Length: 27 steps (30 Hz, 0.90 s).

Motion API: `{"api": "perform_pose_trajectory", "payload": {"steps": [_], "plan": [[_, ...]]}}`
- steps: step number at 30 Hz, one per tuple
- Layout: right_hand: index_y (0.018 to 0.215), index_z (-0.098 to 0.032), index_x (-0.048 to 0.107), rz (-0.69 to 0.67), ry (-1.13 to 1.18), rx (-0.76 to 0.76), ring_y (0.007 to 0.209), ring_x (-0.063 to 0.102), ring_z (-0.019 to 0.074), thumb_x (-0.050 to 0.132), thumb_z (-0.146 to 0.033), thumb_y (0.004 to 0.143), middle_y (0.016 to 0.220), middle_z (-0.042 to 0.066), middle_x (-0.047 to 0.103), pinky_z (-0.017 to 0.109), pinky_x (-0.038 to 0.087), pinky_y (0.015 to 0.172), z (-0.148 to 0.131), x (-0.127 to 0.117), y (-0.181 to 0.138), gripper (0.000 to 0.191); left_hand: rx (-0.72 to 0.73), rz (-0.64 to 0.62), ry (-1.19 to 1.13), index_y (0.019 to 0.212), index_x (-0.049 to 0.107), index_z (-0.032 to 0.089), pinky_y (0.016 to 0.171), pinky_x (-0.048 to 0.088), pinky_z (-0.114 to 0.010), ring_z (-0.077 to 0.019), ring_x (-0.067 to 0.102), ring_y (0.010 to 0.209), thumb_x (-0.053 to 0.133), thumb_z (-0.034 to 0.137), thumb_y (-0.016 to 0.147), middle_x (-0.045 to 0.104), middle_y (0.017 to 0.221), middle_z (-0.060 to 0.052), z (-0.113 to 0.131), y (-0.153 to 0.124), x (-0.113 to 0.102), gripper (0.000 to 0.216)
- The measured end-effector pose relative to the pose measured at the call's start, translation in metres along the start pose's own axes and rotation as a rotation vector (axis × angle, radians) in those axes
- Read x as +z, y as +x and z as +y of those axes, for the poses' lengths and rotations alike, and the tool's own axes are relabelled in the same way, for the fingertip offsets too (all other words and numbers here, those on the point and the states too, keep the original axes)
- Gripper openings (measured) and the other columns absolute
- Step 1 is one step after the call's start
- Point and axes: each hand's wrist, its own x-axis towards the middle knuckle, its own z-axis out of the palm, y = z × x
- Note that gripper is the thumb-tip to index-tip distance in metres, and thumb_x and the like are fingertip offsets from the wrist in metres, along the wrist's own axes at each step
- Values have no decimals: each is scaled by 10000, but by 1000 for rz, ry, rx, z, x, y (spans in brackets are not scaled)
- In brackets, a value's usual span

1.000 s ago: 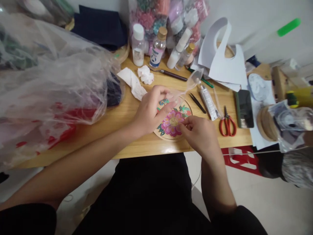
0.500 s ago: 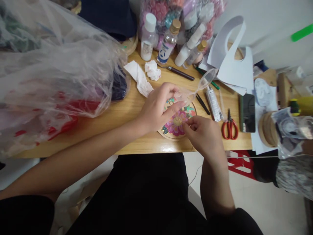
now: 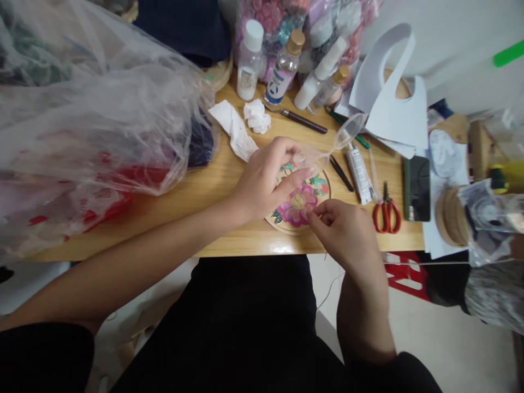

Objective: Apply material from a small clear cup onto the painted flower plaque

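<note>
A round wooden piece (image 3: pixel 282 225) lies near the table's front edge. A pink and purple flower (image 3: pixel 297 204) with gold outlines and green leaves decorates it. Over its upper left, my left hand (image 3: pixel 268 174) has its thumb and fingers closed round the bowl of a clear plastic stemmed cup (image 3: pixel 347 132), tipped sideways with its round foot to the right. My right hand (image 3: pixel 344 224) is at the flower's right edge, thumb and forefinger pinched together. What they pinch is hidden. A thin dark strand shows below that hand at the table edge.
Behind the hands are crumpled tissues (image 3: pixel 257 116), a dark-handled tool (image 3: pixel 305 121) and several bottles (image 3: pixel 282 68). At right lie black tweezers (image 3: pixel 341 173), a tube (image 3: pixel 360 174), red-handled snips (image 3: pixel 386 215) and a phone (image 3: pixel 416 188). A large plastic bag (image 3: pixel 123 120) covers the left side.
My right hand has drawn slightly down and right, away from the flower's centre. My left hand keeps its hold on the cup. The whole view has shifted slightly.
</note>
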Motion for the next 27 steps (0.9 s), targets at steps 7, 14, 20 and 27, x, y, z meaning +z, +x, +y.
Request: {"api": "perform_pose_trajectory", "payload": {"steps": [7, 14, 20, 27], "plan": [[631, -208, 609, -9, -1, -2, 491, 514, 140, 550, -347, 736, 537, 15, 628, 269, 276, 514, 1, 2, 3, 185, -79, 16, -95, 997, 584, 225, 964, 540, -399, -216, 668, 1025, 688, 477, 820, 630, 1020, -29, 5, 1, 0, 326], [614, -210, 605, -4, 21, -19, 477, 506, 133, 557, -339, 731, 509, 6, 611, 262, 275, 506, 2, 1, 1, 180, -137, 53, -182, 976, 587, 222, 987, 518, -413, -216, 658, 1008, 746, 422, 779, 619, 981, -20, 6, 2, 0, 322], [633, -210, 618, -4, 87, -13, 488, 520, 135, 563, -351, 742, 523, 2, 619, 263, 292, 518, 3, -3, 0, 186, -31, -1, -58, 1022, 547, 223, 943, 533, -382, -210, 668, 1018, 630, 430, 873, 621, 1011, -39, 6, 2, -2, 267], [642, -194, 624, -29, 284, -51, 497, 525, 133, 540, -377, 734, 543, 8, 625, 256, 326, 513, 13, -10, 5, 222, 11, 57, 48, 1214, 487, 219, 944, 525, -377, -211, 658, 1071, 533, 464, 922, 612, 1207, -103, 5, 2, -7, 384]]}}
